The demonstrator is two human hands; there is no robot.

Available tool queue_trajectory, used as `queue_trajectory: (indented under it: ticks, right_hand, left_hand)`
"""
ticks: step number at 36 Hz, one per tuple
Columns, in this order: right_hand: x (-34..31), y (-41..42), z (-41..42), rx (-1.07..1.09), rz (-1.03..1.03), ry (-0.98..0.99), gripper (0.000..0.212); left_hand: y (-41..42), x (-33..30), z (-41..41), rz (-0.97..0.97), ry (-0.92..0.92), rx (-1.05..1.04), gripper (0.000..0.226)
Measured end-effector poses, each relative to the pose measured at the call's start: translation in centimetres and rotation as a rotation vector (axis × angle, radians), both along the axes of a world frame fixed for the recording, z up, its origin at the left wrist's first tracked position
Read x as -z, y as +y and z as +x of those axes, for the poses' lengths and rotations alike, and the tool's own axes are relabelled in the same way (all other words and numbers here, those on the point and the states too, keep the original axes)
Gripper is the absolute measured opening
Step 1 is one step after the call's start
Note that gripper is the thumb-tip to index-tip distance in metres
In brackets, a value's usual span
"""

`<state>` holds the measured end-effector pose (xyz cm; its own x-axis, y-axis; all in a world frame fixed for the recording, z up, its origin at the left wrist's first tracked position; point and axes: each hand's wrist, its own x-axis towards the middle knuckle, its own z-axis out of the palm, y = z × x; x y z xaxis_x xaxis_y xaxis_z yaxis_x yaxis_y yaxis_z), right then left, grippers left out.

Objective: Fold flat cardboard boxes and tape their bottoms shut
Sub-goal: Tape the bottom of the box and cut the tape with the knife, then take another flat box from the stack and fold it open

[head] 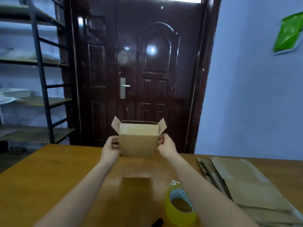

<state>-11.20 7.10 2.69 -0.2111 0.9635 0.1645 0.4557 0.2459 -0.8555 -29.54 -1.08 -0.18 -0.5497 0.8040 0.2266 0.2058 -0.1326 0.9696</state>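
I have the small cardboard box (pixel 138 141) held up in front of me, above the far part of the wooden worktop (pixel 49 177) and not touching it. My left hand (pixel 110 149) grips the box's left side with fingers curled round the edge; my right hand (pixel 166 147) grips the right side the same way. The fingertips of both hands wrap behind the cardboard, so I cannot see how far they reach. The box faces me with one plain panel, and two side flaps stick out at its upper corners. A dark strip shows along the top edge, but I cannot tell whether that end is open or what lies inside. The far side of the box is hidden altogether.

Near my right forearm a roll of yellow-green tape (pixel 180 205) stands on the worktop, partly covered by the arm. A small dark object (pixel 158 222) at the bottom edge is cut off and I cannot make it out. To the right lies a stack of flat cardboard (pixel 246 185), its near end running out of frame. Behind stand a dark door (pixel 139 63) and, to the left, a blurred metal shelf rack (pixel 37 63).
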Motion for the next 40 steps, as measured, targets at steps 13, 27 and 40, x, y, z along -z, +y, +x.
queue_trajectory:
  ticks: [13, 27, 40]
  right_hand:
    - [4.2, 2.2, -2.7, -0.196, -0.316, -0.164, 0.049]
    - [5.6, 5.4, -7.5, -0.277, -0.366, -0.15, 0.068]
    - [4.0, 3.2, -3.8, -0.258, -0.29, -0.278, 0.07]
  left_hand:
    - [2.3, 6.3, -2.0, -0.277, -0.008, 0.106, 0.059]
    - [6.4, 7.1, -6.7, -0.233, -0.027, -0.048, 0.06]
    - [4.2, 5.2, -6.7, -0.307, 0.0, -0.099, 0.066]
